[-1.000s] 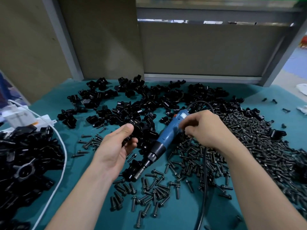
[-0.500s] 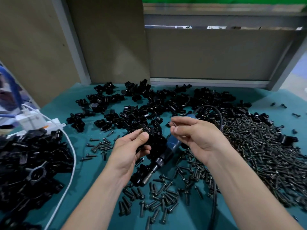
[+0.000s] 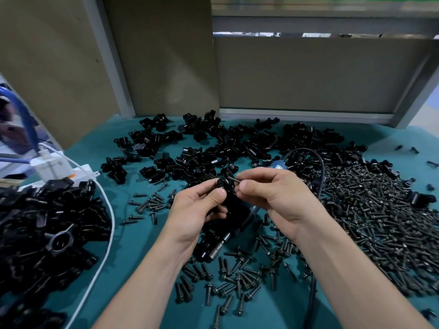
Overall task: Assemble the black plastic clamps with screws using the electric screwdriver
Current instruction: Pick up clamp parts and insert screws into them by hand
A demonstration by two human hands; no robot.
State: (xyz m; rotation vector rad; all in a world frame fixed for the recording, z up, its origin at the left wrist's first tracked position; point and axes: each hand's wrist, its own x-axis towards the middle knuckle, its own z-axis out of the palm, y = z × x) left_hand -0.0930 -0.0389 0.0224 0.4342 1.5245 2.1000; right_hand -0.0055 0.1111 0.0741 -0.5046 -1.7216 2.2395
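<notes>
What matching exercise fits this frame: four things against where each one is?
Things:
1 black clamp
2 screw
3 electric screwdriver
4 white cable

Places:
A pinched by the right hand
B beside the left pile of black parts
C gripped by the left hand
D lying on the table under both hands

Pairs: 1-C; 2-A; 3-D; 4-B

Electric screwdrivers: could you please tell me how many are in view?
1: the electric screwdriver lies unheld on the table beneath the left hand and right hand, tip toward the person; others may be hidden.
</notes>
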